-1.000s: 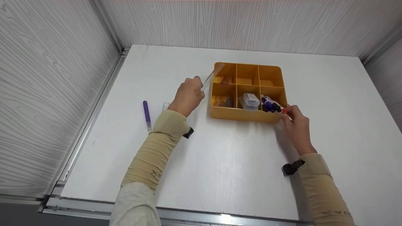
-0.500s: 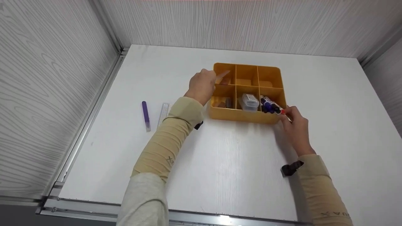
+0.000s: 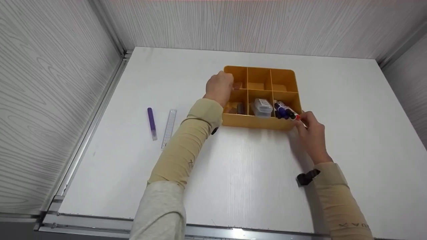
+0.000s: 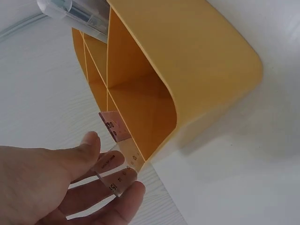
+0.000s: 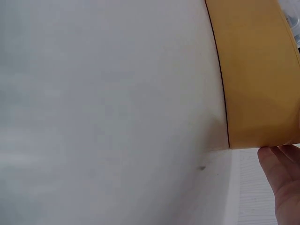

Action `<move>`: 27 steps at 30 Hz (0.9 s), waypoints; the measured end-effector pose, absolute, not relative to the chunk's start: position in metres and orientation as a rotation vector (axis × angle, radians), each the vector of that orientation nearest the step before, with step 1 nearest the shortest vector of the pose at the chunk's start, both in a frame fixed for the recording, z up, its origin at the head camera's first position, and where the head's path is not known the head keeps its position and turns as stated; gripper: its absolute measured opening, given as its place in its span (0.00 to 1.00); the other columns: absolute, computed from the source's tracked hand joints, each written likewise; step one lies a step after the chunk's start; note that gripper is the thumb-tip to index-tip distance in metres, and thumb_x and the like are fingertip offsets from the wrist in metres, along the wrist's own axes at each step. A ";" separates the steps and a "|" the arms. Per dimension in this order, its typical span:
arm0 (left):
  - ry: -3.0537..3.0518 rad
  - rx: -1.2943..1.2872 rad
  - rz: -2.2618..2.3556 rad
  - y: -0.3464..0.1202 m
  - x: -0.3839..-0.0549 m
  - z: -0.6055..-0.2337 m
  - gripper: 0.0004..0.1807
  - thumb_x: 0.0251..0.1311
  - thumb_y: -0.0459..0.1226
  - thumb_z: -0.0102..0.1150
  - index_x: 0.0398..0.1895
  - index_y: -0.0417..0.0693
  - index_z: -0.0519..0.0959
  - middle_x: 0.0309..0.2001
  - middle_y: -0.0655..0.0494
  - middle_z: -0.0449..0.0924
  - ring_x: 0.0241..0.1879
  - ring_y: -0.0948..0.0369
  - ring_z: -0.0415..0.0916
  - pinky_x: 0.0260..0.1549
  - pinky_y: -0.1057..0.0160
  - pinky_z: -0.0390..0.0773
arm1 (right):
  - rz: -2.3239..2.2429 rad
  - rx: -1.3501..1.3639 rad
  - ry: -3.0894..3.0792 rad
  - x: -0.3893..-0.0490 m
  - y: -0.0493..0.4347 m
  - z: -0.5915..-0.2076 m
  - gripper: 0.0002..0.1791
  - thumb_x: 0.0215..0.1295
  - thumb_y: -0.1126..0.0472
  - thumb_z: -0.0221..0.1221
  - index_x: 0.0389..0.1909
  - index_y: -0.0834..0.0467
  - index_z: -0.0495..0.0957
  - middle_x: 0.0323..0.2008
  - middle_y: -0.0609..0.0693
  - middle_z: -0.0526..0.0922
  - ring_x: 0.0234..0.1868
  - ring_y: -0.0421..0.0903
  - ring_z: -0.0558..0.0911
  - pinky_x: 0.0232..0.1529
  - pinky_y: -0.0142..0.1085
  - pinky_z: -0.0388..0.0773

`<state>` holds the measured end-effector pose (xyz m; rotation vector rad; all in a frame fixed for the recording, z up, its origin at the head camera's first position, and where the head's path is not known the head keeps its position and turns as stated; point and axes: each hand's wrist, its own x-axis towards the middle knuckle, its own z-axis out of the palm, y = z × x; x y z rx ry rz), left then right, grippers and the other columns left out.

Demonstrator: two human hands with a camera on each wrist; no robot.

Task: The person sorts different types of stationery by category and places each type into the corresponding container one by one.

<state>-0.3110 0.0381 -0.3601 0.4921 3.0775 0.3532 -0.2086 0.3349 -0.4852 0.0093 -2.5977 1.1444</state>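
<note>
My left hand (image 3: 220, 87) is at the back-left compartment of a yellow divided box (image 3: 257, 121). In the left wrist view, a clear ruler (image 4: 119, 180) leans out of that compartment over the rim. The fingers lie loosely behind its end, and the thumb stands apart from it. A flat pinkish piece with dark print (image 4: 115, 125) shows beside the ruler. My right hand (image 3: 312, 135) holds the box's front-right corner, with fingers on the side wall and thumb at the front. Several markers (image 3: 285, 110) lie in the front-right compartment.
A clear plastic case (image 3: 263, 107) sits in the front-middle compartment; small dark pieces (image 3: 239, 108) lie in the front-left one. On the white table (image 3: 233, 173), a purple pen (image 3: 151, 123) and another clear ruler (image 3: 169, 128) lie left of the box. Panels enclose the table's back and sides.
My left hand has moved right and away from me to the box, bringing the ruler into the back-left compartment. The second ruler on the table is now uncovered. My right hand stays at the corner.
</note>
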 end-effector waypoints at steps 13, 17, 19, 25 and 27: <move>2.953 0.574 0.380 0.044 -0.311 -0.369 0.13 0.65 0.27 0.57 0.50 0.42 0.84 0.46 0.49 0.86 0.46 0.58 0.84 0.44 0.65 0.83 | 1.145 0.021 -2.588 -0.209 0.335 -0.487 0.14 0.71 0.54 0.56 0.47 0.61 0.71 0.57 0.58 0.82 0.65 0.52 0.77 0.63 0.46 0.74; 2.984 0.588 0.276 0.046 -0.314 -0.372 0.15 0.66 0.27 0.56 0.53 0.43 0.83 0.50 0.48 0.85 0.52 0.52 0.81 0.51 0.59 0.82 | 1.137 0.045 -2.573 -0.210 0.335 -0.488 0.14 0.70 0.55 0.57 0.46 0.61 0.71 0.56 0.59 0.82 0.64 0.53 0.78 0.62 0.47 0.74; 3.006 0.594 0.202 0.046 -0.316 -0.374 0.15 0.67 0.27 0.56 0.54 0.44 0.83 0.51 0.48 0.84 0.53 0.50 0.79 0.53 0.57 0.81 | 1.131 0.061 -2.559 -0.210 0.335 -0.488 0.14 0.70 0.56 0.58 0.46 0.62 0.71 0.55 0.60 0.82 0.63 0.55 0.78 0.62 0.48 0.74; 3.010 0.584 0.076 0.048 -0.318 -0.382 0.15 0.68 0.28 0.55 0.53 0.45 0.83 0.52 0.47 0.83 0.54 0.49 0.76 0.55 0.53 0.79 | 1.129 0.070 -2.551 -0.209 0.335 -0.487 0.15 0.70 0.55 0.57 0.46 0.64 0.71 0.55 0.62 0.82 0.63 0.57 0.78 0.62 0.50 0.74; 3.006 0.573 0.052 0.049 -0.318 -0.385 0.14 0.68 0.29 0.55 0.53 0.46 0.82 0.52 0.48 0.83 0.54 0.48 0.75 0.56 0.53 0.79 | 1.129 0.064 -2.555 -0.209 0.335 -0.486 0.15 0.71 0.55 0.57 0.46 0.63 0.71 0.55 0.61 0.82 0.63 0.56 0.78 0.62 0.49 0.74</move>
